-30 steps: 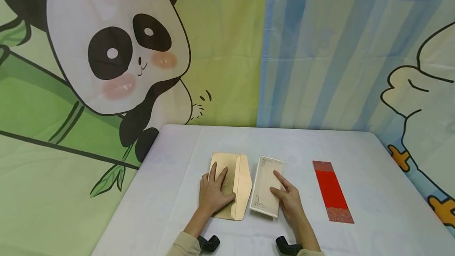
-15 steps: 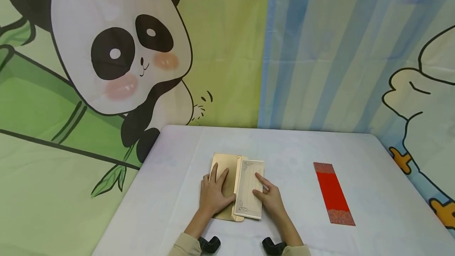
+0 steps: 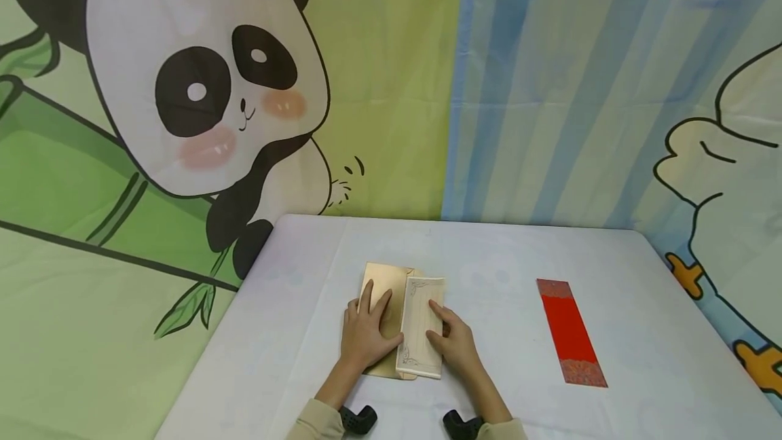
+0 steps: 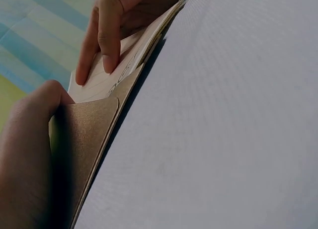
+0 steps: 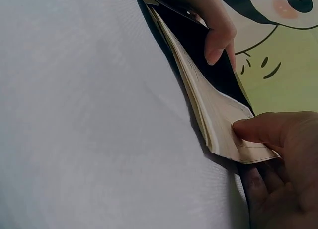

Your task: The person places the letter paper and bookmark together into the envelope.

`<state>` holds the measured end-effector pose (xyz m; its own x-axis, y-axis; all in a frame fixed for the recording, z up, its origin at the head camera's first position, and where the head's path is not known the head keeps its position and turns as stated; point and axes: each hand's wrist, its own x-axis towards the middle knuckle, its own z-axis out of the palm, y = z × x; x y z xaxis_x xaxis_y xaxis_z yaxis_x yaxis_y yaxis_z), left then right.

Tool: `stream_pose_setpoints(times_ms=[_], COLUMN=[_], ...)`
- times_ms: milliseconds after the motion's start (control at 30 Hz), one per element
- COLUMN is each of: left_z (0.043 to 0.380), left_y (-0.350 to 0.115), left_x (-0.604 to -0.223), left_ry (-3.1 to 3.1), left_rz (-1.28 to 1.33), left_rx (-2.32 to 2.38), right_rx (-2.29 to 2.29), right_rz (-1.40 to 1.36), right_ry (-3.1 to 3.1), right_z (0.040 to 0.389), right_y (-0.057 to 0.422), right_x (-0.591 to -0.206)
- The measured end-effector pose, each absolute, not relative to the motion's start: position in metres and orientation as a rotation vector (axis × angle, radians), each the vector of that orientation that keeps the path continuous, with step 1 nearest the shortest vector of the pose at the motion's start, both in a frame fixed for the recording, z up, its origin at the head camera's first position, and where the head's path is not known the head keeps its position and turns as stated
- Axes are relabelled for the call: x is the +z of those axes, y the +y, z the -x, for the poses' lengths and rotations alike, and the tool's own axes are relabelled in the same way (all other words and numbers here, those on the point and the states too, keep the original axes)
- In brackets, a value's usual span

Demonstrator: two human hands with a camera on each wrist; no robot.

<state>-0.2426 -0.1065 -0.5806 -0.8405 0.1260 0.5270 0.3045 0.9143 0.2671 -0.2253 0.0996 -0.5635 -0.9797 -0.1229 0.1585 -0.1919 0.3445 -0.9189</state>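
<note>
A gold envelope [image 3: 391, 284] lies on the table, its flap side facing right. My left hand [image 3: 366, 331] rests on it with spread fingers. The left thumb [image 4: 47, 97] hooks over the mouth's edge, and the opening looks dark in the right wrist view. Over the flap sits a folded cream paper [image 3: 421, 324] with scrollwork corners and several layers. Its left edge meets the envelope's mouth; how far it reaches inside is hidden. My right hand [image 3: 458, 345] pinches the paper's right side, thumb and index finger on top, other fingers underneath.
A red paper strip [image 3: 572, 331] with patterned ends lies to the right on the white-covered table [image 3: 489, 250]. Black wrist devices [image 3: 358, 419] show at both wrists. A cartoon-printed curtain [image 3: 391, 87] hangs behind the table.
My right hand has carried the cream paper left, from beside the envelope to over its flap and against its mouth. The left hand stays on the envelope.
</note>
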Motion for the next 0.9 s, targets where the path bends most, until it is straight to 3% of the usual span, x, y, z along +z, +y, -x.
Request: stream_pose_setpoints(times_ms=[400, 900], left_z=[0.242, 0.240], left_y=[-0.109, -0.106], left_x=[-0.581, -0.582], left_ry=[-2.578, -2.567], left_rz=[0.304, 0.308], left_rx=[-0.435, -0.440], right_rx=[1.392, 0.898], right_rz=[-0.427, -0.704], right_ry=[-2.648, -2.758], right_z=[0.233, 0.237], right_y=[0.086, 0.110], right_x=[-0.568, -0.568])
